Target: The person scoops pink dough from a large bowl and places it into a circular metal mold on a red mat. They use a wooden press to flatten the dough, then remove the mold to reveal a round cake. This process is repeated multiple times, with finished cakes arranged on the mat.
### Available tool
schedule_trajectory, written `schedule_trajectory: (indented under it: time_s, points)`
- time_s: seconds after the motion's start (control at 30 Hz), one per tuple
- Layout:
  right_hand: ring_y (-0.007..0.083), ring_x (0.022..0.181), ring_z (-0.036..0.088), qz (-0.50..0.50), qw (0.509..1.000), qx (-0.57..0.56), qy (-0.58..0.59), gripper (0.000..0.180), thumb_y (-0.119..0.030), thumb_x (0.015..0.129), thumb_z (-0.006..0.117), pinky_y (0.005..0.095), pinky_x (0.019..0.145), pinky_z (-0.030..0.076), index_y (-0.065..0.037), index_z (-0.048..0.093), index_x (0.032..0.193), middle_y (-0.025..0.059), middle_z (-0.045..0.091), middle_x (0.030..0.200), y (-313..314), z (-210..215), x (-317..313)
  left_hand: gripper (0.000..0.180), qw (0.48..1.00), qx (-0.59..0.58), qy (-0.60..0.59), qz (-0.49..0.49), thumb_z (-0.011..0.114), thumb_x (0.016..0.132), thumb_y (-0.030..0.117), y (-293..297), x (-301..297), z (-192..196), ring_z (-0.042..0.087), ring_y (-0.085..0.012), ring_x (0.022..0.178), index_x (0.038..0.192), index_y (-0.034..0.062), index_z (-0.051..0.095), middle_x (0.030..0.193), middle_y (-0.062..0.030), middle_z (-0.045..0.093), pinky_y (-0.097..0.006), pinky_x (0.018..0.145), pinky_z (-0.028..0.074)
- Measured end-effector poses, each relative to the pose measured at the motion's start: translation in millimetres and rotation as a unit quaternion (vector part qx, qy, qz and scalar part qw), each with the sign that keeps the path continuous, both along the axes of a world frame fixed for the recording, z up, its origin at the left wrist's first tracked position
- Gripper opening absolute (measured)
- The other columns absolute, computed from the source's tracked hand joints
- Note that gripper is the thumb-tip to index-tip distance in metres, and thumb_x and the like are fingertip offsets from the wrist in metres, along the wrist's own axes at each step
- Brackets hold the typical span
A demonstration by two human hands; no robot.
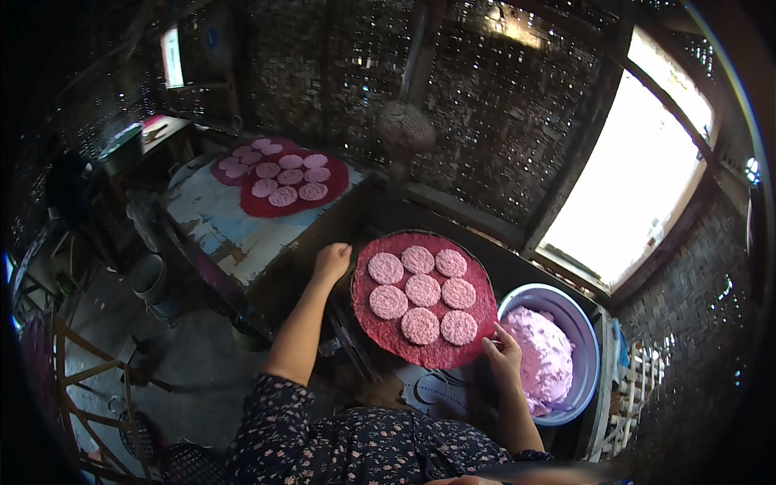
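In front of me is a round, deep-pink mat with a dark rim, bearing several pale pink round cakes with a noodle-like texture. My right hand pinches its lower right edge between thumb and fingers. At the upper left, my left hand is closed right beside the rim. What its fingers hold, if anything, is hidden. Just right of my right hand, a large bluish basin contains a mound of pink dough. Under the mat's near side, part of a light patterned surface shows.
A worn table at the left bears two more pink mats with round cakes. Beyond it stands a green box. A grey bucket and a wooden chair frame are on the left. A bright window opens at the right.
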State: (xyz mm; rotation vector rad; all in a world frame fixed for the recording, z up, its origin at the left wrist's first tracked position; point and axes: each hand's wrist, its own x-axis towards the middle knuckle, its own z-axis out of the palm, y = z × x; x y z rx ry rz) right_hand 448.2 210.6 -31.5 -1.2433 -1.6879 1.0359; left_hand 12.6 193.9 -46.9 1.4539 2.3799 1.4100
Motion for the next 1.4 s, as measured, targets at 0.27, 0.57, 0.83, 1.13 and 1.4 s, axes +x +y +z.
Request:
schedule_trajectory:
  time_s: [0.27,0.57,0.83,1.13,1.4]
  points:
    - [0.0178,0.074,0.057,0.028,0.987,0.118,-0.109,0.055,-0.008,0.063,0.071,0.0287,0.071,0.048,-0.001,0.059,0.116,0.0140,0.060,0.105,6,9,1,0.029,0.996,-0.069,0.053,-0.034,0.068,0.070,0.017,64,14,9,0.065,-0.0296,0.087,0.095,0.0029,0.068,0.089,-0.0182,0.066,-0.037,0.079,0.051]
    - [0.0243,0.087,0.061,-0.007,0.977,0.125,-0.173,0.052,-0.002,0.063,0.062,0.0310,0.073,0.050,0.005,0.057,0.115,0.0197,0.057,0.116,0,25,-11,0.006,0.986,0.000,0.153,-0.065,0.061,0.072,0.007,71,28,-4,0.060,-0.0357,0.079,0.068,0.0030,0.063,0.080,-0.0188,0.061,-0.044,0.071,0.048]
    - [0.0168,0.068,0.062,-0.004,0.930,0.249,-0.269,0.053,0.001,0.055,0.054,0.0247,0.051,0.048,0.007,0.061,0.107,0.0153,0.062,0.095,-15,140,-82,0.016,0.961,0.154,-0.010,-0.231,0.070,0.073,0.015,45,-34,100,0.063,-0.0321,0.071,0.073,0.0009,0.062,0.072,-0.0161,0.063,-0.039,0.065,0.049]
    - [0.0189,0.092,0.062,0.165,0.958,0.182,-0.145,0.054,-0.003,0.062,0.060,0.0286,0.078,0.048,0.000,0.058,0.116,0.0179,0.061,0.112,17,202,-352,0.026,0.995,0.097,-0.001,-0.016,0.076,0.066,0.024,-59,-328,159,0.066,-0.0255,0.075,0.082,0.0040,0.069,0.079,-0.0142,0.067,-0.035,0.069,0.051]
    - [0.0157,0.089,0.061,0.305,0.924,0.109,-0.203,0.055,-0.004,0.067,0.069,0.0272,0.073,0.048,-0.012,0.058,0.121,0.0158,0.064,0.105,84,143,-648,0.018,0.962,0.066,0.035,0.263,0.071,0.063,0.020,-139,-542,104,0.063,-0.0330,0.078,0.072,0.0048,0.068,0.078,-0.0158,0.065,-0.040,0.074,0.050]
